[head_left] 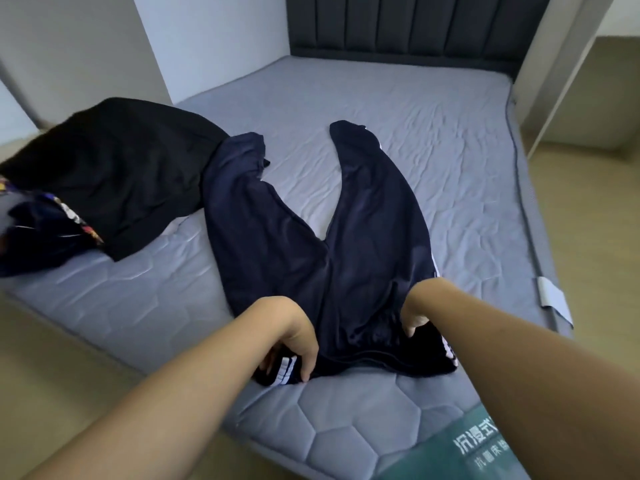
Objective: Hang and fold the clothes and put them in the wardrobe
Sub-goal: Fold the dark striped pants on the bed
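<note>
Navy track trousers (311, 244) with white side stripes lie flat on the grey mattress (433, 140), legs spread apart toward the headboard and waistband toward me. My left hand (294, 337) grips the left corner of the waistband, fingers curled over the striped edge. My right hand (415, 306) holds the right side of the waistband, its fingers curled into the cloth. A black garment (114, 168) lies heaped at the mattress's left edge, overlapping the end of the left trouser leg. A dark piece with a patterned trim (45, 230) lies under it at the far left.
A dark padded headboard (415, 26) stands at the far end. A white wall and pillar (104, 53) border the left. At the right, a pale cabinet side (554, 64) and wooden floor (595, 237). A green label (485, 441) sits at the near mattress corner.
</note>
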Tool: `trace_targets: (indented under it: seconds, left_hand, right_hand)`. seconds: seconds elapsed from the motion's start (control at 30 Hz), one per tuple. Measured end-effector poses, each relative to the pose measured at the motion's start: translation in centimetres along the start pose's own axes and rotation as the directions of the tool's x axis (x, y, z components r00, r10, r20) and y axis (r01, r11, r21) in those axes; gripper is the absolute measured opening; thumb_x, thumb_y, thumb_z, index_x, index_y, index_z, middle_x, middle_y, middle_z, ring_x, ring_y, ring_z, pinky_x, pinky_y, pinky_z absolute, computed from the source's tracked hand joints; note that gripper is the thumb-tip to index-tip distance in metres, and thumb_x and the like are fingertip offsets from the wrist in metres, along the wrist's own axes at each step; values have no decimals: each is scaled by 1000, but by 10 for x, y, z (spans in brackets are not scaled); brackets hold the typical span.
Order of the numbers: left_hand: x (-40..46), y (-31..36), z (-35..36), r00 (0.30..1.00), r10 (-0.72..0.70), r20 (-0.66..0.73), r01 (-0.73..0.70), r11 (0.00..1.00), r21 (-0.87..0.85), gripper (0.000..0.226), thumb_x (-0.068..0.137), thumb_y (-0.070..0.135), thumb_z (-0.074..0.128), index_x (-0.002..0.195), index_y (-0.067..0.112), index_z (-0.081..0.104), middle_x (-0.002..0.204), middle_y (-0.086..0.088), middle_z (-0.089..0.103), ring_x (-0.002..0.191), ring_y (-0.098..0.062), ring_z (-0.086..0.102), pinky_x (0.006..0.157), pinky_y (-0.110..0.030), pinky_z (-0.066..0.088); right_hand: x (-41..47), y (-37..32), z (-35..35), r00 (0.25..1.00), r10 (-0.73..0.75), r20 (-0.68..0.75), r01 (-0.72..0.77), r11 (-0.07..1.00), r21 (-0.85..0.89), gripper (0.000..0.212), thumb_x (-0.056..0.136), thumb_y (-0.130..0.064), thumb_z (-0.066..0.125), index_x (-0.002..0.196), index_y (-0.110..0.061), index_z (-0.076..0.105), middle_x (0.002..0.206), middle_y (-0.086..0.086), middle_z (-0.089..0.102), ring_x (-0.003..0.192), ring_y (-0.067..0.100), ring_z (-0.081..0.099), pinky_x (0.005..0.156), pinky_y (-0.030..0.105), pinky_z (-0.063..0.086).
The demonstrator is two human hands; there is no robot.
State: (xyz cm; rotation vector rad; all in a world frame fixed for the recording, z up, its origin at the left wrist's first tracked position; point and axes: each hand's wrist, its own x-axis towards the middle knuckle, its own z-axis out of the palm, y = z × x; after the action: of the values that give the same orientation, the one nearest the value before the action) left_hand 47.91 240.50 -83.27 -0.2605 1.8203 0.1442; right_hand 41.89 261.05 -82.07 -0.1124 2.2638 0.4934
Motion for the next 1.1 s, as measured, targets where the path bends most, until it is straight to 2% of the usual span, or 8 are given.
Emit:
trace_targets:
  seconds: [0.27,0.4,0.5,0.6,0.67,0.77,0.87,1.1]
  left_hand:
    - [-40,31,56,960,273,-65,-272,962,25,38,86,12,62,120,-3,57,101,-19,59,90,-45,65,59,-38,59]
    - [-55,37,54,913,394,110,-386,918,-86,38,78,48,69,95,15,59,77,-8,63,62,-23,63,56,-35,58]
    - [-48,13,15,917,308,-254,-370,895,-250,50,81,62,61,94,13,60,74,-6,63,62,-22,62,63,-34,58]
    - [-10,-28,-8,506,-165,-847,-342,863,-372,58,81,49,56,122,8,54,117,-13,57,103,-33,56,91,-43,49]
    - [19,-56,2,371,-452,-811,-315,760,-568,67,78,46,57,133,11,41,136,-15,41,123,-37,42,99,-47,41]
    - [48,-79,3,528,-554,-644,-555,349,-755,66,78,31,66,132,6,37,133,-17,48,116,-38,51,98,-48,47]
    - [39,-79,-12,687,-329,-648,-683,13,-731,36,84,19,65,117,6,58,111,-12,67,94,-30,65,79,-40,56]
    - [3,-26,-49,720,-208,-662,-626,219,-749,7,86,8,55,83,12,51,81,-7,53,64,-21,50,48,-25,40]
  right_hand:
    - [-34,50,35,994,22,-104,-16,999,52,24,91,-15,50,72,-12,63,64,1,62,51,14,59,54,23,44]
    - [-37,87,50,949,276,-154,-243,949,199,25,87,-16,48,109,-15,61,106,2,61,101,23,61,83,36,47]
    - [-29,70,69,863,359,-356,-354,932,81,45,88,-27,46,133,-21,44,132,7,40,118,31,47,83,47,45]
    - [-28,28,65,715,16,-699,25,999,49,39,86,-22,52,123,-18,41,124,8,41,114,31,48,88,42,44]
    - [-38,-5,56,712,-159,-684,435,864,252,20,83,-23,53,103,-20,50,109,4,52,104,31,55,83,36,45]
    - [-59,-54,54,814,-393,-428,573,666,478,42,73,-64,56,77,-22,57,84,-6,61,84,19,61,70,31,45]
    - [-75,-76,61,885,-427,-184,464,782,416,90,35,-95,60,81,-17,60,87,-6,66,82,15,63,72,31,46]
    - [-98,-64,58,880,-419,-225,465,857,224,23,83,-38,64,79,-16,57,78,2,59,63,20,56,57,28,44]
